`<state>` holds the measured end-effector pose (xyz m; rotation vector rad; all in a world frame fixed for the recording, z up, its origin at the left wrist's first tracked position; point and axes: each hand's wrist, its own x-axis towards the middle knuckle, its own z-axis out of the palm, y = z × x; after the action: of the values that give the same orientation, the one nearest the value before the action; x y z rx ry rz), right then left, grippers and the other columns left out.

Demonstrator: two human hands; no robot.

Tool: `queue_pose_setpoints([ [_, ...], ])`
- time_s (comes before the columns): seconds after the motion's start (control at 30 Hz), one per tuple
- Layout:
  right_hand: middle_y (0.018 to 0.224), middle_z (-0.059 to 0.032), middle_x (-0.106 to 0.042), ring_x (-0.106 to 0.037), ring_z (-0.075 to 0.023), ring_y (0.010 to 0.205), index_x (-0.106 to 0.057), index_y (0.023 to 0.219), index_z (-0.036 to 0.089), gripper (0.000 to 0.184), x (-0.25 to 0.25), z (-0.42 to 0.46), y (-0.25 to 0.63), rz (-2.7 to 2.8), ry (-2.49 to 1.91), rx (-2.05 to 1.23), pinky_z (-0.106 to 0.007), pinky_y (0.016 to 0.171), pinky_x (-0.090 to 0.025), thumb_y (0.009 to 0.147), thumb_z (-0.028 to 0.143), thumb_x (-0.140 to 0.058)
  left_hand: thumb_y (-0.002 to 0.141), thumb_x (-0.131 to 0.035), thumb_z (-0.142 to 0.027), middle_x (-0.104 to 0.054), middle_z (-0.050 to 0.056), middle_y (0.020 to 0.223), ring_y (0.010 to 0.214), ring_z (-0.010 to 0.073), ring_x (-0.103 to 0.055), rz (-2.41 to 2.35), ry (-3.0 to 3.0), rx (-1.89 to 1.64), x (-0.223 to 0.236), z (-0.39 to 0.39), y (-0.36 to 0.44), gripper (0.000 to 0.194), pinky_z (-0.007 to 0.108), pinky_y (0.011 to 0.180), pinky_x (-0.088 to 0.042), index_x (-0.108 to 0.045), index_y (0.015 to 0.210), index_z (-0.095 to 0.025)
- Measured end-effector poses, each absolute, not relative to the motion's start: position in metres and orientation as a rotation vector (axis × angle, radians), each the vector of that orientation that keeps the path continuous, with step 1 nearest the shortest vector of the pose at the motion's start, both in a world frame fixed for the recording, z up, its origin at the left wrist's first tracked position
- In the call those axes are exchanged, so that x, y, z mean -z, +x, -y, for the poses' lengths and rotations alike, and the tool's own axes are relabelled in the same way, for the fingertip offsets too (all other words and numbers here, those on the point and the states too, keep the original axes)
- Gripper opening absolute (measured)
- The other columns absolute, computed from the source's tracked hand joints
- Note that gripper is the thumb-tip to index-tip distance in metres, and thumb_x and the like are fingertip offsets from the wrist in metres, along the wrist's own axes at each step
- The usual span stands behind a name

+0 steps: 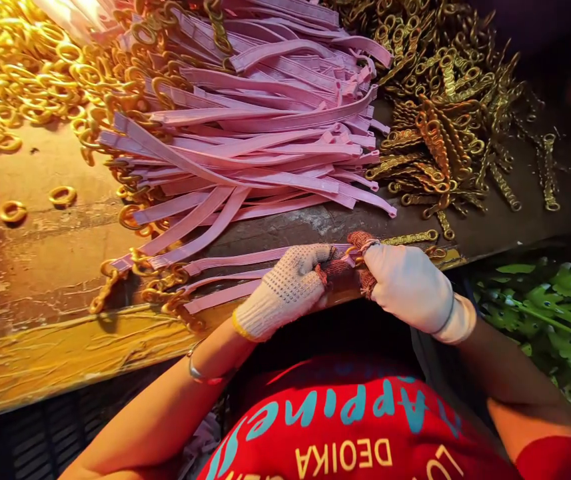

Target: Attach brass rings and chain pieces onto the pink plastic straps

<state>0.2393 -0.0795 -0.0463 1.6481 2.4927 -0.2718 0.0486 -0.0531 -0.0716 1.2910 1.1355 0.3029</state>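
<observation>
My left hand (295, 283), in a dotted knit glove with a dark thumb and fingertips, is closed on the end of a pink strap (245, 257). Its far end runs left toward gold chain pieces (162, 283). Close on the right, my right hand (402, 280), in a white glove with brown fingertip covers, pinches a gold chain link piece (410, 238) that sticks out to the right. The strap end and the gold piece meet between my fingertips; how they join is partly hidden. Two more pink straps lie beneath my left hand.
A large pile of pink straps (275, 143) covers the table's middle. Gold rings (30, 73) are heaped at upper left, with loose rings (62, 196) nearer. Gold chain pieces (435, 143) lie heaped at right. The yellow table edge (90, 353) runs along the front; green leaf-patterned cloth (550, 300) hangs at right.
</observation>
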Motion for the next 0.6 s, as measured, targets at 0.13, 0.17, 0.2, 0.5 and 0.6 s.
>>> queue_pose_setpoints([
  [0.13, 0.082, -0.0092, -0.075, -0.069, -0.0227, 0.073, -0.062, 0.130, 0.010, 0.037, 0.061, 0.078, 0.239, -2.564, 1.485, 0.183, -0.032, 0.060, -0.039, 0.099, 0.017, -0.045, 0.085, -0.052, -0.027, -0.052, -0.004, 0.052, 0.049, 0.0112, -0.043, -1.144, 1.375, -0.272, 0.075, 0.053, 0.048, 0.018, 0.020, 0.048, -0.030, -0.065, 0.077, -0.017],
  [0.17, 0.079, -0.0090, -0.074, -0.068, -0.0225, 0.071, -0.065, 0.125, 0.010, 0.034, 0.065, 0.079, 0.238, -2.606, 1.429, 0.127, -0.033, 0.057, -0.036, 0.099, 0.016, -0.043, 0.084, -0.051, -0.025, -0.053, -0.004, 0.052, 0.051, 0.0116, -0.043, -1.143, 1.413, -0.277, 0.076, 0.052, 0.048, 0.019, 0.021, 0.049, -0.031, -0.065, 0.076, -0.017],
  [0.2, 0.076, -0.0086, -0.072, -0.066, -0.0221, 0.067, -0.067, 0.117, 0.011, 0.032, 0.069, 0.080, 0.238, -2.638, 1.381, 0.068, -0.033, 0.055, -0.033, 0.100, 0.015, -0.041, 0.084, -0.050, -0.024, -0.053, -0.004, 0.053, 0.052, 0.0120, -0.044, -1.136, 1.452, -0.284, 0.077, 0.051, 0.048, 0.020, 0.021, 0.050, -0.032, -0.066, 0.076, -0.017],
  [0.5, 0.099, -0.0139, -0.071, -0.062, -0.0228, 0.079, -0.067, 0.113, 0.013, 0.031, 0.068, 0.089, 0.268, -2.524, 1.606, -0.234, -0.033, 0.057, -0.033, 0.105, 0.034, -0.045, 0.096, -0.048, -0.033, -0.076, 0.005, 0.095, 0.080, 0.0204, -0.067, -1.317, 1.905, -0.410, 0.069, 0.040, 0.036, 0.038, 0.029, 0.078, -0.050, -0.075, 0.117, -0.017],
  [0.6, 0.141, -0.0218, -0.058, -0.053, -0.0336, 0.122, -0.060, 0.132, 0.011, 0.048, 0.076, 0.083, 0.285, -2.577, 1.658, -0.229, -0.035, 0.075, -0.043, 0.103, 0.047, -0.051, 0.097, -0.045, -0.033, -0.074, 0.011, 0.111, 0.095, 0.0264, -0.067, -1.541, 2.159, -0.364, 0.060, 0.037, 0.018, 0.040, 0.034, 0.087, -0.048, -0.072, 0.120, -0.014],
])
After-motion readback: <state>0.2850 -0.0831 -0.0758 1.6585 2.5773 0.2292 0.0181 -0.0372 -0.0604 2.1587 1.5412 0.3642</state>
